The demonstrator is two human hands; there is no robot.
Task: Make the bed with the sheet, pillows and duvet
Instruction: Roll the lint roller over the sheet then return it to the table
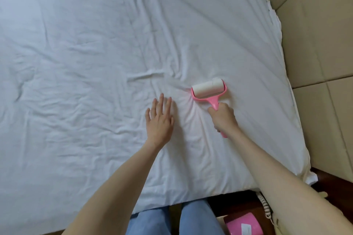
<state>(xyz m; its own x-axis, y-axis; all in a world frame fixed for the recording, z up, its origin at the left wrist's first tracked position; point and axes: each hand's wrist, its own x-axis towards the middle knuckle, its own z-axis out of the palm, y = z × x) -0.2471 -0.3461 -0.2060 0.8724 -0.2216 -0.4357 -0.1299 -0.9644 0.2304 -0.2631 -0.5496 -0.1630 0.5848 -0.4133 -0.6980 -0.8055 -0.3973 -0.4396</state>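
Observation:
A white sheet [95, 53] covers the whole bed and is wrinkled, with creases fanning out near the middle. My right hand [222, 117] grips the pink handle of a lint roller [208, 88], whose white roll lies on the sheet. My left hand [159, 120] rests flat on the sheet just left of the roller, fingers straight and spread. No pillows or duvet are in view.
A beige padded headboard [315, 44] runs along the bed's right side. Below the bed's near edge are my legs in blue jeans [172, 219], a dark wooden nightstand [238, 204], a pink object [242, 224] and a white coiled phone cord [264, 206].

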